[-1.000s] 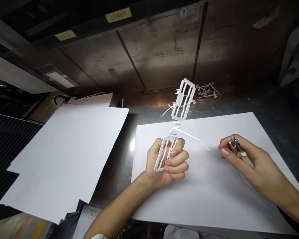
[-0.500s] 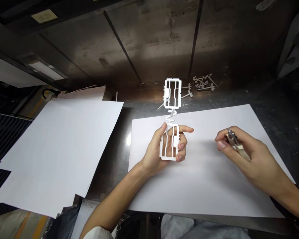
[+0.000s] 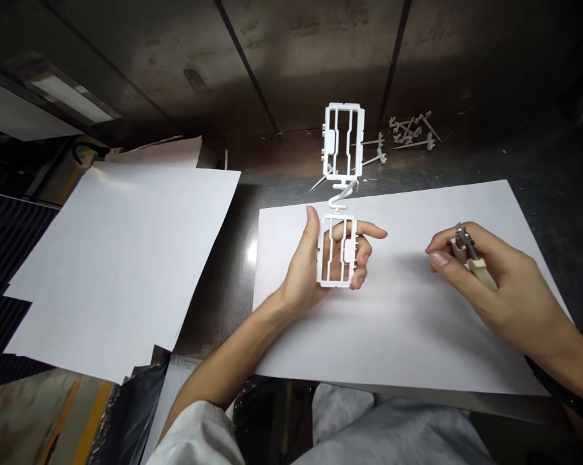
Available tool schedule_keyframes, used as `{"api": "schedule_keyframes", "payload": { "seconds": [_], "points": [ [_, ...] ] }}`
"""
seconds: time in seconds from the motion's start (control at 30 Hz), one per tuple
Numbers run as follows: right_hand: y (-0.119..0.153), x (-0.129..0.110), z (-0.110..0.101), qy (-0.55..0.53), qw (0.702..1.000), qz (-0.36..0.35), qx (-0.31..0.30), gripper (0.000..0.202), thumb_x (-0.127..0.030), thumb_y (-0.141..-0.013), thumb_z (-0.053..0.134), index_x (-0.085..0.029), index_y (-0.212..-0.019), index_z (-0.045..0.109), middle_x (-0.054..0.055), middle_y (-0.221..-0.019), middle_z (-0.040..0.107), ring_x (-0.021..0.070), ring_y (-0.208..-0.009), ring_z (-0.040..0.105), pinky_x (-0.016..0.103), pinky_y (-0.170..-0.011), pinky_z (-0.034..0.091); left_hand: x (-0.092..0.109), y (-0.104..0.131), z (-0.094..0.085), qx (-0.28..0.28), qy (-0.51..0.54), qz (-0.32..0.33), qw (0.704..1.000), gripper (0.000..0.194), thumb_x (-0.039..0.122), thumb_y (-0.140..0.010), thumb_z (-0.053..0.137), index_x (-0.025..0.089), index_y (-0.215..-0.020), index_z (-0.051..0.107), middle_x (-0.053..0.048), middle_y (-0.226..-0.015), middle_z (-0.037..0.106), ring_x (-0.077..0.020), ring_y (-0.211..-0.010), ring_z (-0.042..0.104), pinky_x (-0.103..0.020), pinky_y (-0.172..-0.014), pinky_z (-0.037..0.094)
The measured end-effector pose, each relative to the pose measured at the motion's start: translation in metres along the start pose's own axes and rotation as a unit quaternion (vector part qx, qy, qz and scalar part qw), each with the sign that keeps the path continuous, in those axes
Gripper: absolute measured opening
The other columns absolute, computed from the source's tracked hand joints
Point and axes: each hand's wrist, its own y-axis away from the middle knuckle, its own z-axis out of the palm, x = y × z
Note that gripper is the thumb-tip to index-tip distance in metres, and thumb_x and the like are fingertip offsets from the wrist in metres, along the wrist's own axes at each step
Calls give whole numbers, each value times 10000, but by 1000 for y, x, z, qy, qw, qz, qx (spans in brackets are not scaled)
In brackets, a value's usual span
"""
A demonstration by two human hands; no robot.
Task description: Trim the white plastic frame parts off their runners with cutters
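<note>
My left hand (image 3: 304, 265) grips a white moulded plastic part made of two slotted rectangular frames. Its lower frame (image 3: 338, 252) lies across my fingers, with the thumb along its left edge and the index finger stretched out to the right. A curved S-shaped runner (image 3: 340, 196) joins it to the upper frame (image 3: 344, 141), which stands out beyond the hand. Farther right, my right hand (image 3: 495, 278) is closed around small cutting nippers (image 3: 466, 248) with pale handles and metal jaws. The jaws point up and away, apart from the plastic part.
Under both hands lies a large white sheet (image 3: 393, 342) on a dark metal bench (image 3: 214, 271). Several white plastic sprue scraps (image 3: 412, 132) are scattered at the back, before a metal wall (image 3: 320, 58). A stack of white sheets (image 3: 127, 258) stands at the left.
The view has tilted downward, so most things sit higher in the picture. My left hand holds the plastic frames slightly nearer the camera, its thumb lifted. Both hands keep their holds.
</note>
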Motion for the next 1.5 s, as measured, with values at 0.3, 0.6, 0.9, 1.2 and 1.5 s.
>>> {"api": "schedule_keyframes", "payload": {
  "seconds": [0.3,0.6,0.9,1.2,1.5],
  "points": [
    [-3,-5,5,-48,998,15,-26,192,-397,-1196,590,-266,-1057,614,-11,-933,588,227,-850,527,342,-784,399,-2,7,4,-40,-5,-31,999,906,833,-1092,243,117,-1141,797,-23,-786,502,-129,-632,489,-253,-638,380],
    [-4,-8,6,-95,994,42,-44,251,-437,-1218,530,-254,-1053,577,-4,-917,518,242,-858,472,369,-803,373,-5,10,-3,-87,-41,-53,994,962,803,-1103,148,99,-1150,802,-25,-767,465,-149,-644,423,-290,-658,349],
    [-7,-9,5,-87,995,31,-38,216,-393,-1217,545,-253,-1057,582,-10,-932,536,233,-881,485,369,-831,363,-5,5,5,11,-72,3,997,806,797,-1105,293,119,-967,706,-7,-774,479,-128,-647,457,-272,-701,438],
    [-2,-2,-5,-24,994,23,-104,165,-364,-1172,631,-261,-1043,637,-15,-928,608,224,-853,546,357,-807,391,4,9,14,117,-302,46,945,328,395,-1001,836,208,-1016,567,-7,-878,758,-110,-614,634,-191,-564,503],
    [-3,-1,4,37,985,59,-157,176,-352,-1130,672,-257,-982,660,-71,-743,474,172,-677,426,344,-639,329,0,13,13,66,-363,87,925,163,374,-1110,683,219,-1086,637,4,-908,794,-121,-685,657,-197,-607,507]
  ]
}}
